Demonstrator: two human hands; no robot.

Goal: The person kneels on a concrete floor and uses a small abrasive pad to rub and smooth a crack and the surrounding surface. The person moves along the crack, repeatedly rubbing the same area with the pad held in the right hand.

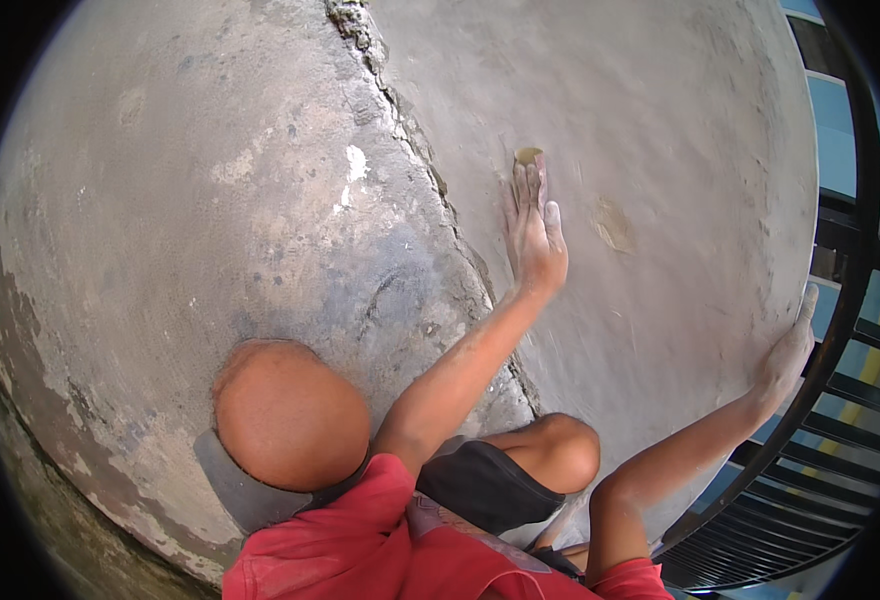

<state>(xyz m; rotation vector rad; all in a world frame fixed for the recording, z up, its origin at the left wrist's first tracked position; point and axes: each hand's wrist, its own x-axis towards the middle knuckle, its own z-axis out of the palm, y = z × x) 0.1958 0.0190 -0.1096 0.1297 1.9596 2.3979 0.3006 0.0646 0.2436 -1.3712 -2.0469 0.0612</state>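
Note:
My left hand [537,240], dusty with grey powder, presses a small folded piece of sandpaper [529,156] flat against a smooth grey plastered surface [650,130]. Its fingers lie stretched over the piece, whose tan end and pinkish edge show past the fingertips. Far to the right, my right hand [789,350] rests at the outer edge of the plaster, fingers extended and also dusty. Nothing shows in it. Between the hands, a tan patch [613,224] marks the plaster.
A rough, cracked seam [430,170] divides the smooth plaster from older, stained concrete [160,200] on the left. Black metal railing [810,440] curves along the right side, close to my right arm. My bent knees [295,415] are near the surface below.

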